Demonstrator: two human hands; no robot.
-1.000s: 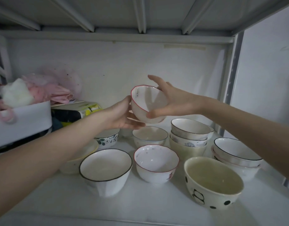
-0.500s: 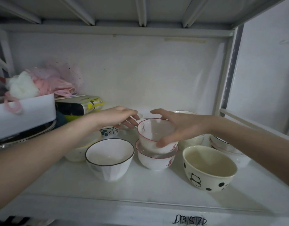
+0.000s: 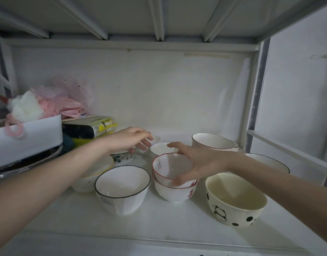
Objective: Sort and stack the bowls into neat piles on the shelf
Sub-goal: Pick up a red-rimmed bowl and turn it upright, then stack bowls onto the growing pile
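A small red-rimmed bowl [image 3: 170,167] sits nested in a matching red-rimmed bowl [image 3: 174,193] at the middle of the shelf [image 3: 159,224]. My right hand [image 3: 197,161] still holds the top bowl, thumb on its front rim and fingers spread along its far side. My left hand [image 3: 130,140] hovers with relaxed fingers above a floral bowl [image 3: 123,157], near a small white bowl [image 3: 161,147] at the back. A black-rimmed bowl [image 3: 122,187] stands front left. A cream panda bowl [image 3: 234,198] stands front right.
A stack of bowls [image 3: 212,144] stands at the back right, and a black-rimmed bowl [image 3: 275,163] shows behind my right forearm. A yellow-rimmed bowl [image 3: 90,179] lies under my left forearm. A white box [image 3: 30,139] with pink stuff and a black-yellow package [image 3: 89,128] fill the left.
My right hand has brought the red-rimmed bowl down from mid-air and set it into the matching bowl. My left hand let go of it and moved back over the floral bowl.
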